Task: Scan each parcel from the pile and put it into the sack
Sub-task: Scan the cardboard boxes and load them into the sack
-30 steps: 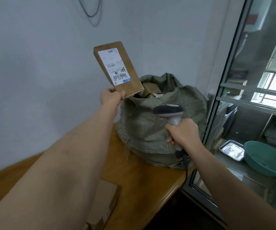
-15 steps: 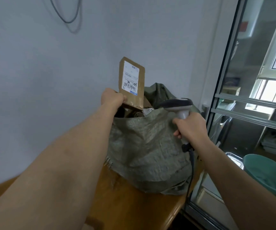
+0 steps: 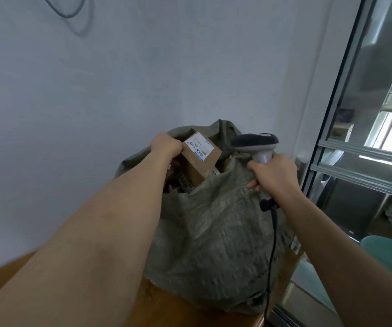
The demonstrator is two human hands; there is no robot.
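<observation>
Sack (image 3: 213,232) mouth crowded: parcels (image 3: 180,182); wall behind.

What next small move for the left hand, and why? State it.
Probably let go. The left hand grips the parcel, which already sits tilted in the sack mouth among other parcels. The right hand holds the scanner beside it, not aimed at the label.

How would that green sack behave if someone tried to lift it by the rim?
The sack would probably sag: its woven cloth is creased and slumped. It looks heavy, bulging with boxes like the parcel the left hand holds. It seems unlikely to roll, sitting broadly on the table.
</observation>
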